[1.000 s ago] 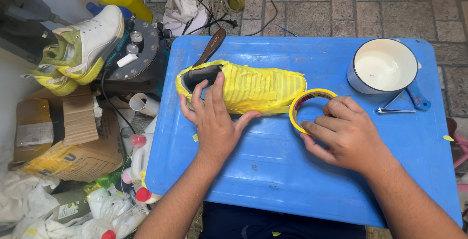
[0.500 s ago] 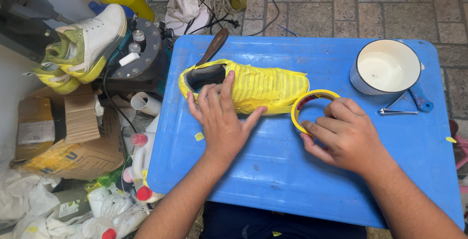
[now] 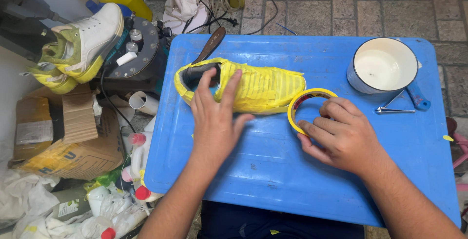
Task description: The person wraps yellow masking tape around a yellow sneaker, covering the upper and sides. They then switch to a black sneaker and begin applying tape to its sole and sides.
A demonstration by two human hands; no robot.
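Fingers [image 3: 229, 85] spread, our left hand [image 3: 217, 117] is pressing the soft taped shoe [image 3: 263, 90] (light, heel-held); beside it our right hand [image 3: 341, 134] is pinching the tape roll [image 3: 298, 103]

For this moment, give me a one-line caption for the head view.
Left hand presses a yellow-taped shoe on a blue table while the right hand grips a yellow tape roll.

The left hand [image 3: 217, 122] hides part of the taped shoe [image 3: 253, 89], perhaps its near side.
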